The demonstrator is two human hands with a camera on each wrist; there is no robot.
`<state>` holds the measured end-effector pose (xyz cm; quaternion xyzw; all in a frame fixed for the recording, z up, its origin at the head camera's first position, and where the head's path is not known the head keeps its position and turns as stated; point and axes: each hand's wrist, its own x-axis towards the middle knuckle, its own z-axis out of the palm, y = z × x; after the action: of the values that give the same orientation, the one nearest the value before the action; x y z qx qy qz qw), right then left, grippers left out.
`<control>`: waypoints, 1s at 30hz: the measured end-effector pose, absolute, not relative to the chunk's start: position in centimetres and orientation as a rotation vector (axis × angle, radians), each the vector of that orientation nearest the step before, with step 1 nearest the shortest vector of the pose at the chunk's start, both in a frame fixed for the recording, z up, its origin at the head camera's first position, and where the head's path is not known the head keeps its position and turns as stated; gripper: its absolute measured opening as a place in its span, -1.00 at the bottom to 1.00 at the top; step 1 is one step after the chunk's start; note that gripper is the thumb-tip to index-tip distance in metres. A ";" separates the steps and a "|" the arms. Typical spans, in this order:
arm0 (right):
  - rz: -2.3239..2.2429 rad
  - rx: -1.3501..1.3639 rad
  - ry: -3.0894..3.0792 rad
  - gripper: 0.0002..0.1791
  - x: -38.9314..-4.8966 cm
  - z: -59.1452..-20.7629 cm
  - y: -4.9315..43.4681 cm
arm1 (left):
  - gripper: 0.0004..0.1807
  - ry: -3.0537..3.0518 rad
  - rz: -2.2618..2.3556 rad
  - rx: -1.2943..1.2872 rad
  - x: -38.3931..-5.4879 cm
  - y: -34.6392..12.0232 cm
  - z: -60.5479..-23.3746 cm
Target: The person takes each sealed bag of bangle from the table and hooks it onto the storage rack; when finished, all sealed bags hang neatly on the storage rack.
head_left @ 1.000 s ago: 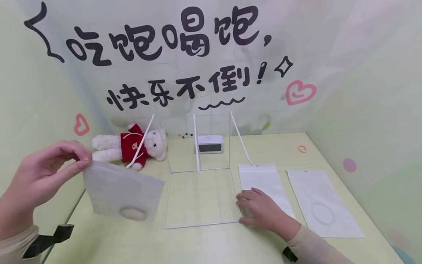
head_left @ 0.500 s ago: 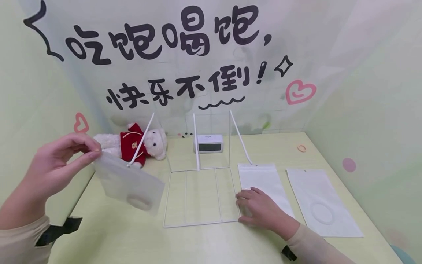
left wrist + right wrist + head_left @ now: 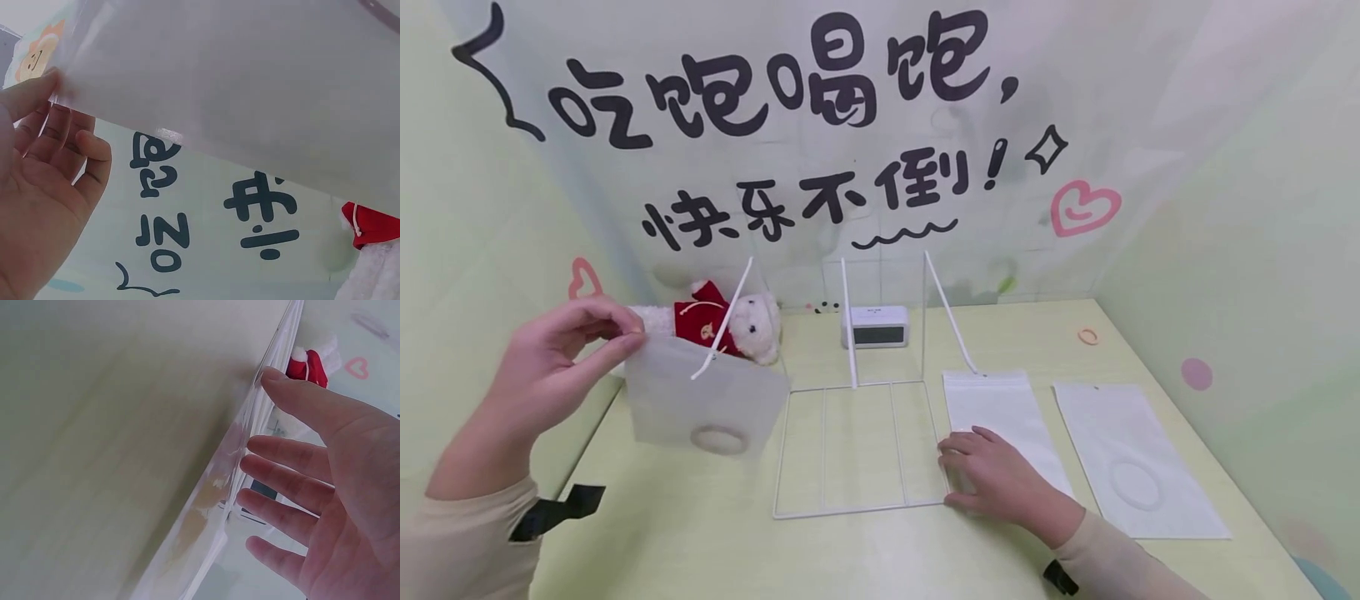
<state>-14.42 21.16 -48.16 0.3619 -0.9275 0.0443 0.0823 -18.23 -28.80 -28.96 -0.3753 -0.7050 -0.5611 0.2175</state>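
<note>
My left hand [image 3: 568, 358] pinches the top left corner of a translucent zip bag [image 3: 677, 400] with a ring [image 3: 720, 439] inside. At the bag's top edge, the left prong of a white wire rack [image 3: 838, 510] seems to pass through the hang hole, its tip showing in front. The same bag [image 3: 231, 87] fills the upper left wrist view. My right hand [image 3: 1000, 483] rests at the right edge of the rack's base, partly covering a white bag [image 3: 992, 408] whose top lies by the right prong's tip. In the right wrist view, its fingers [image 3: 287, 472] are nearly straight.
Another white bag [image 3: 1142, 467] with a ring shape lies at the far right of the table [image 3: 700, 550]. A plush toy in red [image 3: 752, 329] lies behind the left prong. A small white clock [image 3: 880, 327] stands behind the rack, and an orange ring [image 3: 1087, 337] lies back right.
My left hand has moved right and slightly up with the bag. The bag's top edge has come from below the left prong's tip onto the prong. My right hand has stayed put.
</note>
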 end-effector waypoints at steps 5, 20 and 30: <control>0.127 1.081 -2.761 -0.48 -14.4 -48.2 21.2 | -0.79 -2.061 -1.388 -0.879 -19.3 -28.4 -29.3; 0.132 1.093 -2.735 -0.48 -14.4 -48.3 21.1 | -0.87 -2.235 -1.226 -0.556 -22.5 -28.1 -30.4; 0.131 1.102 -2.735 -0.47 -14.5 -48.3 21.1 | -0.86 -2.264 -1.259 -0.498 -24.0 -28.1 -31.1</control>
<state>-14.45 21.06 -48.28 0.3717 -0.9224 0.0443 0.0947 -23.96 -28.06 -31.08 -0.1829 -0.8312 -0.4621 0.2492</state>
